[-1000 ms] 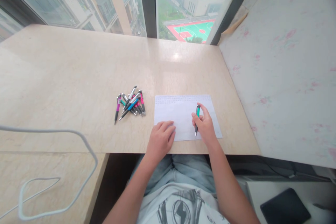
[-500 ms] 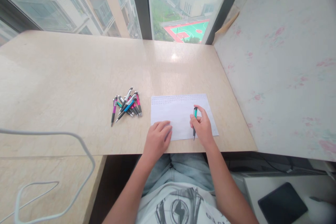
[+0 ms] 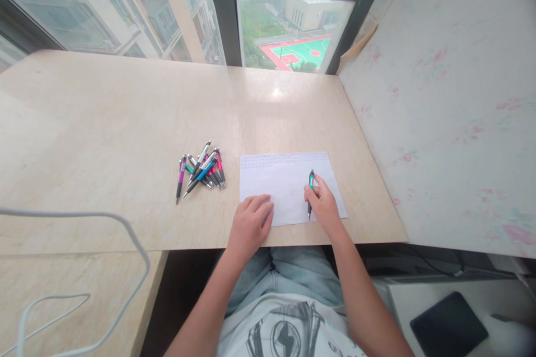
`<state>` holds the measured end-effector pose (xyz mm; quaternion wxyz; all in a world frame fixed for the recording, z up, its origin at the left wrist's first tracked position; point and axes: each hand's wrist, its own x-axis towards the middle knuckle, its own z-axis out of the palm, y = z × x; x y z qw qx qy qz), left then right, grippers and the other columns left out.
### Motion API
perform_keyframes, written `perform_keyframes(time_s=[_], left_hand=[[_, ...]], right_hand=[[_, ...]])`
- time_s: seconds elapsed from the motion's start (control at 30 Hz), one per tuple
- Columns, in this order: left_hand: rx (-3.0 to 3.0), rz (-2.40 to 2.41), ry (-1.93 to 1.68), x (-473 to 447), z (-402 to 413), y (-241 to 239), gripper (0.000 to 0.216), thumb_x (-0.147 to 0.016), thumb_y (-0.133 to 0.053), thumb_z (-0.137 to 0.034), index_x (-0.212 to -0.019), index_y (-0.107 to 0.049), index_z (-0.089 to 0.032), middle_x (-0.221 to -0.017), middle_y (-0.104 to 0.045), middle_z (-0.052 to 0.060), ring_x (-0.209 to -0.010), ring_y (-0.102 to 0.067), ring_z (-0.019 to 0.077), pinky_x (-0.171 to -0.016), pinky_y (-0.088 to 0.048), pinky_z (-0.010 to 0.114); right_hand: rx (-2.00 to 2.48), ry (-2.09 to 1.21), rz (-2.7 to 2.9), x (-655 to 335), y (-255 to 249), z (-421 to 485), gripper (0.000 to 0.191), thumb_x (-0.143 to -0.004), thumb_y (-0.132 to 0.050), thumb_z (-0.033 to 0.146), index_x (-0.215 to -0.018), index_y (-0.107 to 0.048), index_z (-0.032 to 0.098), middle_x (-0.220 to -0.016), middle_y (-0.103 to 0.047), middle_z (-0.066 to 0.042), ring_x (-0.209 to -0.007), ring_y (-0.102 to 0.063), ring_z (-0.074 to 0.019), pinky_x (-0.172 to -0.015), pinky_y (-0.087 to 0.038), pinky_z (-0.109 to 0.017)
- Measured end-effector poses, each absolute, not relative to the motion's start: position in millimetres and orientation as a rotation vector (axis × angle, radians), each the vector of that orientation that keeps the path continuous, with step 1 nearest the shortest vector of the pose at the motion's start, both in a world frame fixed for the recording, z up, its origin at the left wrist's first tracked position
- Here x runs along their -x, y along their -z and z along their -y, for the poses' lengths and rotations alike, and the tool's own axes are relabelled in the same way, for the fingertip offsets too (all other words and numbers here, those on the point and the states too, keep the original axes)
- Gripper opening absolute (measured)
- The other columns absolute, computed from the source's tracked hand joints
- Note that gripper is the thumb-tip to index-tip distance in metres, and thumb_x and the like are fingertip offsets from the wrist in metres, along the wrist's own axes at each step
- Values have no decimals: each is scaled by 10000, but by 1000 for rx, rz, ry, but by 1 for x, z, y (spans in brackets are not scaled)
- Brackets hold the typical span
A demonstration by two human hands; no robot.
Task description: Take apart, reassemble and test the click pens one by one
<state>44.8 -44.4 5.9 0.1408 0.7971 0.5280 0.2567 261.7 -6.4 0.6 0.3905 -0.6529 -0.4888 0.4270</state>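
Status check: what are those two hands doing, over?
Right hand gripping teal pen, tip down over paper. Left hand resting on paper's near corner. Pen pile apart, leftward.

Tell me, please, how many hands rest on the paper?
2: the left hand lies on the near-left corner of the paper; the right hand, holding a teal pen, rests farther right.

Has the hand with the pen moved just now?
No. The right hand and its pen sit at the same spot on the paper, near its lower right.
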Motion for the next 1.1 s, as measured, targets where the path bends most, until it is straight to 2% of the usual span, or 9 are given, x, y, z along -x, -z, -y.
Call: perform_keyframes(time_s=[0.3,0.4,0.53,0.63,0.77,0.9,1.1], left_hand=[[-2301,-1523,-733,-44,44,-6,185,-908,-543,-200,-1051,-655,-237,-1206,-658,71,-1078,-581,253,-913,-494,436],[-2294,-1521,-731,-45,44,-6,185,-916,-531,-203,-1054,-650,-233,-1209,-656,72,-1082,-576,257,-918,-491,444],[-2296,-1511,-740,-44,45,-7,185,-920,-525,-203,-1054,-648,-231,-1211,-656,75,-1084,-573,262,-918,-490,449],[-2306,-1506,-750,-44,44,-6,186,-913,-532,-202,-1054,-652,-230,-1207,-657,79,-1076,-578,261,-912,-495,449],[-2318,-1499,-762,-43,42,-4,182,-912,-535,-208,-1046,-656,-225,-1205,-660,84,-1071,-581,262,-909,-497,451],[-2324,-1493,-755,-42,41,-3,183,-917,-528,-214,-1050,-653,-227,-1216,-657,81,-1072,-579,264,-913,-494,452],[-2326,-1493,-772,-43,41,-3,189,-911,-533,-211,-1054,-654,-233,-1213,-661,78,-1069,-582,263,-917,-493,456]], right_hand=[[1576,-1160,1187,-264,-2,7,588,-823,-571,407,-1339,-501,135,-799,-674,-26,-604,-543,-144,-561,-430,-272],[1563,-1109,1173,-266,-1,7,523,-818,-600,434,-1250,-555,143,-805,-674,-33,-617,-558,-147,-559,-441,-271],[1632,-945,1195,-278,-1,7,428,-801,-635,481,-1077,-634,153,-831,-677,-56,-642,-579,-157,-577,-467,-281],[1763,-758,1397,-301,-1,5,358,-798,-639,457,-1000,-679,164,-831,-692,-66,-661,-591,-172,-650,-488,-312],[1969,-392,1623,-347,1,3,285,-825,-584,384,-994,-699,184,-893,-716,-85,-779,-632,-220,-738,-479,-348],[2172,-98,1596,-386,3,2,291,-823,-572,345,-1026,-698,178,-949,-713,-108,-816,-630,-240,-744,-464,-352],[2054,-173,1593,-401,8,8,287,-811,-565,338,-981,-703,153,-935,-710,-110,-743,-633,-212,-743,-485,-346]])
